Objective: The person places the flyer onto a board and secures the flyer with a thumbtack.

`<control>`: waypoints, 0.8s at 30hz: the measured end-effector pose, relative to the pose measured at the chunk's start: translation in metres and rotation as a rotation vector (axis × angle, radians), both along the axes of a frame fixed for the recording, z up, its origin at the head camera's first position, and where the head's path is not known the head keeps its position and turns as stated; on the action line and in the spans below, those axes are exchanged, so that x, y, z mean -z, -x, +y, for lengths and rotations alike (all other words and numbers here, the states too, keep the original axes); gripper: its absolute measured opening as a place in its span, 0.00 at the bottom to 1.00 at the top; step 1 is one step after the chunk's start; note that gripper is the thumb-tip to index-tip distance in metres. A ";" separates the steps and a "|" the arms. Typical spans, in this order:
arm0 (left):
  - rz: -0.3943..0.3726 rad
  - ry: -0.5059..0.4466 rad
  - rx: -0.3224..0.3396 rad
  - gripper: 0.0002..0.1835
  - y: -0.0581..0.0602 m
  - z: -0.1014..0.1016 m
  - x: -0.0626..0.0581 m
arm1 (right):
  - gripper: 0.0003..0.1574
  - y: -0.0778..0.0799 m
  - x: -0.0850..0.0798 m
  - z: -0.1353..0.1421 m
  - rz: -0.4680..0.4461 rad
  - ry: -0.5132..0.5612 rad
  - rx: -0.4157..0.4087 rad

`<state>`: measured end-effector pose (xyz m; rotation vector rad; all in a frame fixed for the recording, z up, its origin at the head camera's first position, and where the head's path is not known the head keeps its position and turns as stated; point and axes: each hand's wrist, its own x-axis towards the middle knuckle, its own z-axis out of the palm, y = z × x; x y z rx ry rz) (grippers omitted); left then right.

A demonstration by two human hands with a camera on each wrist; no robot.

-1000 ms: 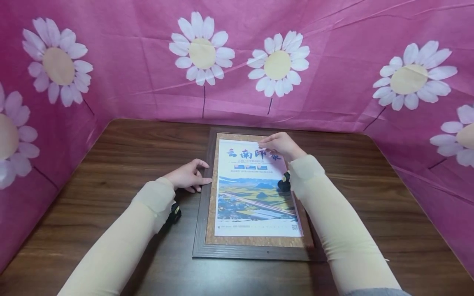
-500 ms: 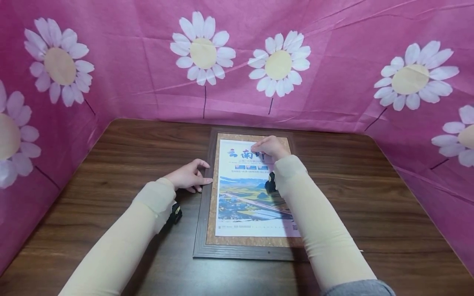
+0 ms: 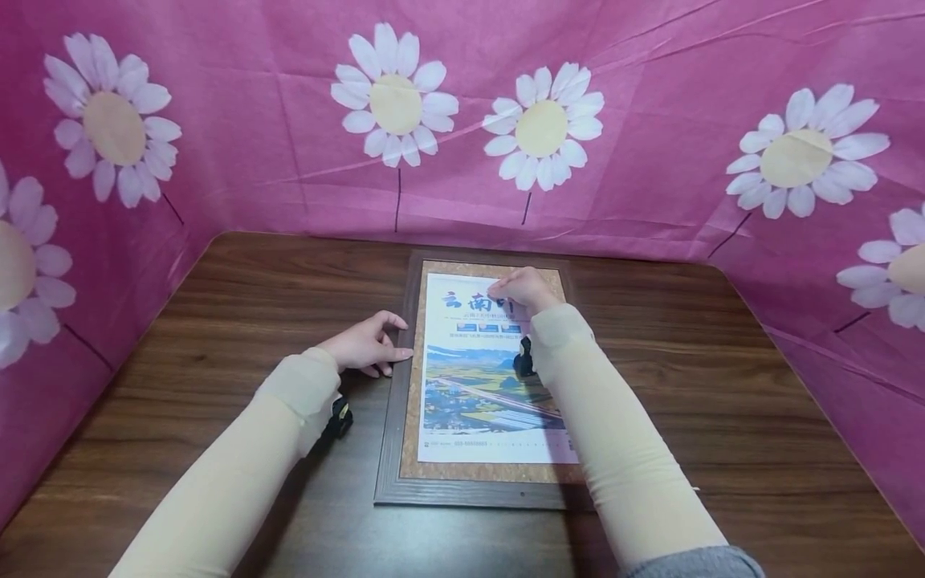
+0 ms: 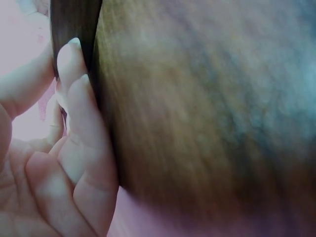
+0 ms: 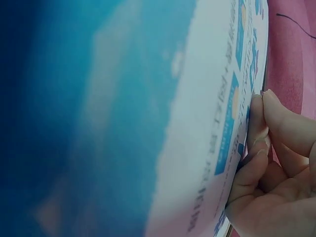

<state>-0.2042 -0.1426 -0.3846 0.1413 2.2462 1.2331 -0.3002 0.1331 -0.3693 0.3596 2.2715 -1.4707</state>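
Note:
In the head view a poster (image 3: 477,377) with blue Chinese lettering and a landscape picture lies flat on a cork board (image 3: 499,472). The board has a dark wooden frame (image 3: 470,491). My left hand (image 3: 361,343) touches the frame's left edge with its thumb and fingertips; in the left wrist view its fingers (image 4: 81,98) lie along the frame's side. My right hand (image 3: 526,289) is over the poster's title. In the right wrist view its thumb and forefinger (image 5: 284,118) pinch a tiny purplish thing (image 5: 262,92) close to the paper; its kind is unclear.
The framed board lies on a dark wood-grain table (image 3: 289,281). A pink cloth (image 3: 275,120) printed with white flowers hangs behind and at both sides. Black wrist cameras sit under each wrist. My right forearm covers the board's lower right part.
My right hand has moved left and slightly nearer over the poster's title, then stayed about there. My left hand, the board and the poster have stayed in place.

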 end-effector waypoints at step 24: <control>-0.016 -0.014 -0.007 0.31 0.003 -0.001 0.002 | 0.06 0.004 0.003 -0.004 -0.021 -0.034 0.051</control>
